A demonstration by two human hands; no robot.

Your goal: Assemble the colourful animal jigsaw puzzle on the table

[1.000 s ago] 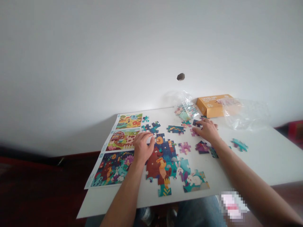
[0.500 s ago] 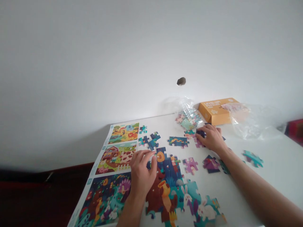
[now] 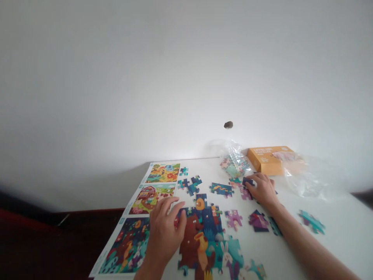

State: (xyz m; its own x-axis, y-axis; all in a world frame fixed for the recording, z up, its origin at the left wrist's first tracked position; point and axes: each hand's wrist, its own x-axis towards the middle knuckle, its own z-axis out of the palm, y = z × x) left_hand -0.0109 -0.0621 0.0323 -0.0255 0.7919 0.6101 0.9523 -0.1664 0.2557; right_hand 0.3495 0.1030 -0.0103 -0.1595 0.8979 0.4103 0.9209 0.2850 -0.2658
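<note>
A part-built jigsaw (image 3: 208, 241) with a brown bear and white rabbits lies on the white table (image 3: 335, 249). My left hand (image 3: 164, 229) rests on its left edge, fingers spread and flat, touching the reference sheet (image 3: 145, 212) too. My right hand (image 3: 262, 188) is farther back, fingers curled on a dark blue puzzle piece (image 3: 247, 181) among loose pieces. Other loose pieces (image 3: 190, 184) lie behind the built section.
An orange box (image 3: 269, 157) stands at the back, with a clear bag of pieces (image 3: 233, 165) to its left and a crumpled plastic bag (image 3: 311, 175) to its right. A teal piece (image 3: 311, 221) lies at the far right. A white wall rises behind.
The camera has tilted up, so the table sits lower in view. My left hand slid back toward me along the jigsaw's left edge. My right hand stays on the dark blue piece.
</note>
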